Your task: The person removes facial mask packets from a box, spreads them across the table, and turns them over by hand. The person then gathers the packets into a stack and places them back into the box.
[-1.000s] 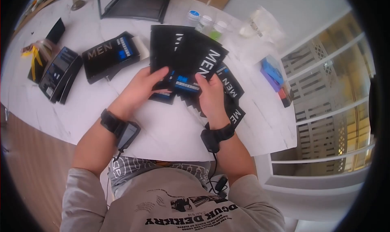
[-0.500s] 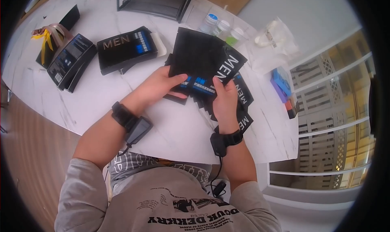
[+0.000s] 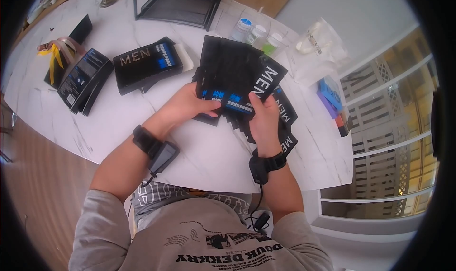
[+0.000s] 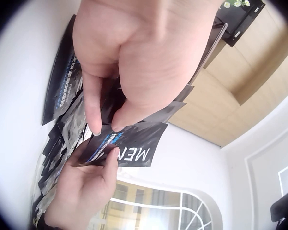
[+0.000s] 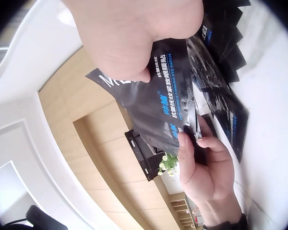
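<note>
Both hands hold a small fan of flat black eye patch packets (image 3: 232,71) with white MEN lettering and blue print, above the table. My left hand (image 3: 187,107) pinches the packets' lower left part between thumb and fingers. On the lower right, my right hand (image 3: 264,121) grips them, thumb on the front face. In the right wrist view the blue print on a packet (image 5: 156,96) reads as an eye patch label. More packets (image 3: 286,143) lie spread in an overlapping row on the table, beneath and beside the right hand, partly hidden by it.
On the left sit a black MEN box (image 3: 147,64), dark boxes (image 3: 85,79) and ribbons (image 3: 64,48). Behind are a black mesh rack (image 3: 178,7) and lidded containers (image 3: 241,30). A white bag (image 3: 320,41) and a blue-purple box (image 3: 329,98) stand right, near the table edge.
The held packets, spread apart a second ago, now overlap more closely, with more blue logos showing by the left thumb. The whole head view has shifted, moving the table's things rightward.
</note>
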Tool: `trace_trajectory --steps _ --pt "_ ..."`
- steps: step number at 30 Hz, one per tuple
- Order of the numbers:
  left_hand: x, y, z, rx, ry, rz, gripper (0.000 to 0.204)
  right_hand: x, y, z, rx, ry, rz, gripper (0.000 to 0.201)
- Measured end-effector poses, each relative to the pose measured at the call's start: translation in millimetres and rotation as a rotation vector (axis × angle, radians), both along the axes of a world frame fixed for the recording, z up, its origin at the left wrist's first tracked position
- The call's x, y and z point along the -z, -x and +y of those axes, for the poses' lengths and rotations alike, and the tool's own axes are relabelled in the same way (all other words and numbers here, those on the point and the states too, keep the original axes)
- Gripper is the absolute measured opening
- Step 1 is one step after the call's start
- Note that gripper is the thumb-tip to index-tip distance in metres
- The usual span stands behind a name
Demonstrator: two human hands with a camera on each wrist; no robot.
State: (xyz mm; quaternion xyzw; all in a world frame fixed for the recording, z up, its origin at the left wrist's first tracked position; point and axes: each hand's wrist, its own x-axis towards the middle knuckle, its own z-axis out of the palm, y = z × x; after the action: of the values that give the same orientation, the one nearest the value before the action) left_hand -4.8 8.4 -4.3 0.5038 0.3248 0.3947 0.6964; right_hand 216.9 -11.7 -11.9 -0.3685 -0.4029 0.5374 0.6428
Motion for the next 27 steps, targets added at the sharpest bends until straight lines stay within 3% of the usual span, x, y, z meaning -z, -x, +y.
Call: trace_trajectory --steps 14,17,20,23,24,26,27 --pt "-1 -2 -4 0.049 -0.011 0.045 0.022 -3 5 -4 -0.132 0.033 0.001 0.024" --pt "-4 -3 -7 0.003 -0.029 0.017 0.023 -11 13 -4 -0.05 -0.054 -0.041 0.024" --pt "-4 -3 -7 -0.137 -0.122 0.063 0.026 0 8 -3 0.294 -0.096 -0.342 0.029" --pt "2 -6 -6 -0.304 -0.523 0.275 0.039 -6 5 -10 0.323 -0.336 -0.958 0.037" --pt "-3 -6 -9 -0.277 -0.653 0.375 0.045 -18 13 -17 0.268 -0.396 -1.037 0.045" --pt "-17 -5 -18 -0.211 -0.908 0.576 0.059 -4 27 -23 -0.109 -0.253 -0.576 0.05" --pt "-16 -5 -20 -0.138 -0.927 0.534 0.064 -3 29 -25 -0.177 -0.244 -0.498 0.049"
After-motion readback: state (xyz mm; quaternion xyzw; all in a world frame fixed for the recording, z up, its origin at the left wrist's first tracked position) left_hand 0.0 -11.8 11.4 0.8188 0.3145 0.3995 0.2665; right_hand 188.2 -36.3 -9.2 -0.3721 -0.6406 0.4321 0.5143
